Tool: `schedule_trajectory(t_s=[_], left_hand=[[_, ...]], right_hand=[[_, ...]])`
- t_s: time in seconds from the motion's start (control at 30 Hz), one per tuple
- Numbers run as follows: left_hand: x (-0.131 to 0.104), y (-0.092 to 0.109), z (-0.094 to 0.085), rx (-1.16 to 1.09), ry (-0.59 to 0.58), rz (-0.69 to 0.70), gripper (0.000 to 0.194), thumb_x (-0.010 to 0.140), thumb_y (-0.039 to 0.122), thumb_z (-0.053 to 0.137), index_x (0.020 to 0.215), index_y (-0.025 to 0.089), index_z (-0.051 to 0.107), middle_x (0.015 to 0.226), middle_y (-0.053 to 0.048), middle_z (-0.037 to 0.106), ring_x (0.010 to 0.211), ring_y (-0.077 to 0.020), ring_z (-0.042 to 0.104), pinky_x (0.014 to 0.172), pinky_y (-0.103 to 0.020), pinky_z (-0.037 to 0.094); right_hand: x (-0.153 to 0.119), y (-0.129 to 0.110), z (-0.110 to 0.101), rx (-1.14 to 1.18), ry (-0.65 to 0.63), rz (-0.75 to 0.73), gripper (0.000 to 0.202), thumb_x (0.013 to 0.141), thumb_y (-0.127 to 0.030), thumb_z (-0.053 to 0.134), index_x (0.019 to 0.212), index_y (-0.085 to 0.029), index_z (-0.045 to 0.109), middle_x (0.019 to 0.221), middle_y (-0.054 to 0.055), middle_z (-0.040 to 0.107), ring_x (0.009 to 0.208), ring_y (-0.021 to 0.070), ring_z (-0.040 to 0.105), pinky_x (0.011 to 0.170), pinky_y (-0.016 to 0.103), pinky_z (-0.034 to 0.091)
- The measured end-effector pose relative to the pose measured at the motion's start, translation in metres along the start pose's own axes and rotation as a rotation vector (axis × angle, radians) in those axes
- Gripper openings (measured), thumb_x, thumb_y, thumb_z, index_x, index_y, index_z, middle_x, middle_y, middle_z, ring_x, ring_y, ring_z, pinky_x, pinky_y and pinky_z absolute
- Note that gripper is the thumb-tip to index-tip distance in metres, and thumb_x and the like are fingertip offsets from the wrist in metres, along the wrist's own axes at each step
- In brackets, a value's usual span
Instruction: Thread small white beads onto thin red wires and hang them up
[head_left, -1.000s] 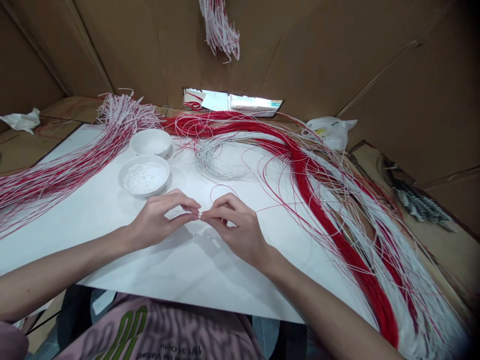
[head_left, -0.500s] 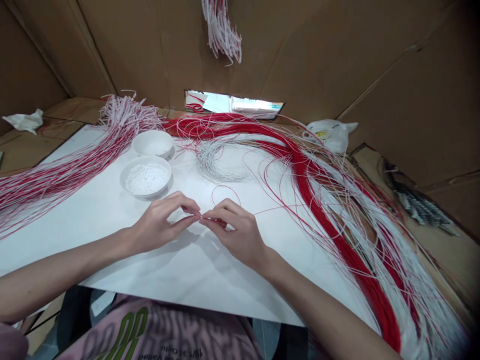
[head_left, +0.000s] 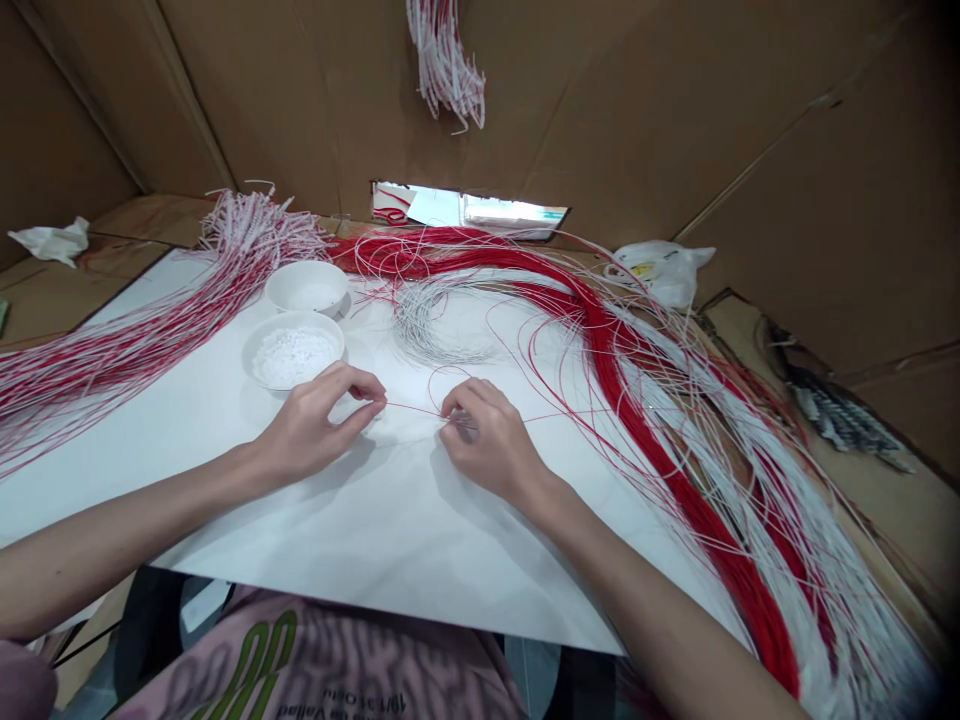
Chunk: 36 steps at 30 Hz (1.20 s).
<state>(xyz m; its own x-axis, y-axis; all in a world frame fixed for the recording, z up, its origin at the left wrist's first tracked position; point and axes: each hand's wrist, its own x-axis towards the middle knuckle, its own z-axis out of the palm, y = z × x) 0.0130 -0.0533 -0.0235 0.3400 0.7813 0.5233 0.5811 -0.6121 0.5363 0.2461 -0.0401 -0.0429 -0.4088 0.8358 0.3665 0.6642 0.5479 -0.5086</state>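
Note:
A thin red cord (head_left: 412, 408) is stretched between my two hands above the white board. My left hand (head_left: 319, 420) pinches one end between thumb and forefinger, just right of a bowl of small white pieces (head_left: 295, 352). Fingers curled, my right hand (head_left: 491, 435) grips the cord at its other side; a loop of red cord rises behind it, and a strand runs off to the right. Any small piece at the fingertips is too small to make out.
Behind the filled bowl is a second white bowl (head_left: 307, 287). Red and white cords with white tips (head_left: 142, 335) lie at left. A thick red bundle (head_left: 645, 430) and white cords (head_left: 787, 480) curve along the right. A plastic bag (head_left: 664, 272) lies behind.
My hands, whose fingertips were together, have moved apart, the left one leftward and the right one rightward. A length of red cord now shows taut between them.

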Motion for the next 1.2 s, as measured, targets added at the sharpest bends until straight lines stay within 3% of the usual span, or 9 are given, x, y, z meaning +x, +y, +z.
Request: schedule_trajectory(t_s=[0.2,0.4,0.57,0.67,0.8,1.0,1.2], left_hand=[[-0.001,-0.002,0.004,-0.024,-0.037,0.005,0.005,0.09,0.016,0.058,0.092,0.018,0.061,0.086,-0.002,0.068,0.08,-0.0135,0.062,0.074,-0.026,0.05],[-0.002,-0.002,0.005,-0.064,-0.065,-0.088,0.004,0.088,0.018,0.06,0.091,0.019,0.063,0.087,-0.001,0.068,0.08,-0.0125,0.063,0.074,-0.024,0.05],[-0.004,-0.002,0.008,-0.115,-0.087,-0.079,0.005,0.089,0.018,0.058,0.091,0.018,0.062,0.087,-0.002,0.068,0.078,-0.0127,0.062,0.072,-0.025,0.05],[-0.004,-0.002,0.008,-0.119,-0.095,-0.058,0.005,0.089,0.016,0.058,0.09,0.018,0.062,0.087,-0.003,0.068,0.078,-0.0129,0.062,0.072,-0.025,0.05],[-0.003,-0.001,0.007,-0.117,-0.078,-0.06,0.006,0.089,0.016,0.058,0.091,0.018,0.063,0.086,-0.002,0.068,0.077,-0.0129,0.062,0.07,-0.025,0.05],[-0.004,0.0,0.007,-0.153,-0.052,-0.134,0.005,0.088,0.019,0.06,0.09,0.018,0.063,0.087,-0.003,0.069,0.077,-0.0139,0.063,0.071,-0.027,0.051],[-0.007,-0.003,0.012,-0.345,-0.046,-0.269,0.006,0.086,0.021,0.063,0.092,0.019,0.062,0.088,-0.004,0.067,0.082,-0.0156,0.065,0.078,-0.03,0.055]], right_hand=[[-0.002,-0.005,0.004,0.062,-0.026,-0.042,0.014,0.08,-0.009,0.053,0.089,-0.018,0.058,0.087,0.006,0.061,0.083,0.0208,0.055,0.075,0.035,0.045],[-0.004,-0.002,0.006,0.086,-0.055,-0.069,0.017,0.087,-0.018,0.059,0.104,-0.018,0.06,0.099,0.009,0.064,0.092,0.0231,0.057,0.083,0.039,0.047],[-0.004,-0.004,0.008,0.149,-0.007,-0.164,0.011,0.089,-0.023,0.064,0.1,-0.02,0.064,0.096,0.006,0.069,0.093,0.0223,0.06,0.083,0.039,0.046],[-0.004,-0.005,0.009,0.192,0.002,-0.182,0.012,0.087,-0.025,0.069,0.097,-0.02,0.065,0.09,0.004,0.072,0.086,0.0198,0.063,0.079,0.037,0.046],[-0.005,-0.007,0.01,0.274,-0.006,-0.099,0.023,0.081,-0.026,0.076,0.101,-0.021,0.066,0.086,0.002,0.071,0.077,0.0157,0.065,0.076,0.033,0.049],[-0.003,-0.009,-0.001,0.466,-0.138,0.009,0.048,0.071,-0.032,0.083,0.112,-0.023,0.06,0.094,0.003,0.068,0.073,0.0132,0.062,0.072,0.03,0.054],[0.0,-0.01,-0.001,0.484,-0.093,-0.009,0.015,0.084,-0.023,0.07,0.099,-0.021,0.066,0.085,0.002,0.064,0.073,0.0123,0.061,0.069,0.027,0.051]])
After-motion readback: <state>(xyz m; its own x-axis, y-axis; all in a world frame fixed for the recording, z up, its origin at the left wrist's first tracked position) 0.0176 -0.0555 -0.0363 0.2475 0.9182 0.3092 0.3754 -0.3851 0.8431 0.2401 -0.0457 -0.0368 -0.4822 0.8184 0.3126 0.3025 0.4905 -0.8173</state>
